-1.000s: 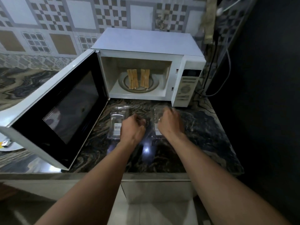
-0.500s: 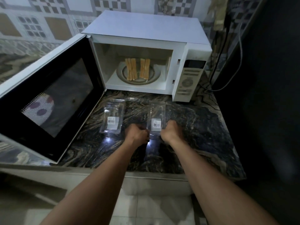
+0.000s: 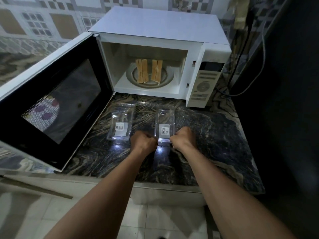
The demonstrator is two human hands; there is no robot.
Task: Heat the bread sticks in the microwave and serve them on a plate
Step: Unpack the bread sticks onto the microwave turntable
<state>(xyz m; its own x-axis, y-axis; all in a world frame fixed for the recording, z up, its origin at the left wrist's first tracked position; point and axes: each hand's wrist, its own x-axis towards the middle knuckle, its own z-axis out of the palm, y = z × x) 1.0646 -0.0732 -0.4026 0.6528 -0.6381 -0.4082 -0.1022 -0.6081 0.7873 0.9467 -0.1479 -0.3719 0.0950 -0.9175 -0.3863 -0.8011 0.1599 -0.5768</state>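
Dim kitchen, wide-angle view.
Glare spots on glossy bench (image 3: pixel 215 135) nr the hands; right side falls to black; edges bowed w/ fisheye, corners soft, slight overall blur.

Pale tan bread sticks (image 3: pixel 148 70), lying flat in two side-by-side groups on the round glass turntable (image 3: pixel 164 79) inside the white microwave (image 3: pixel 155 30), long axes pointing front to back. Microwave at the counter's back edge, door (image 3: pixel 51 100) swung wide open leftward.
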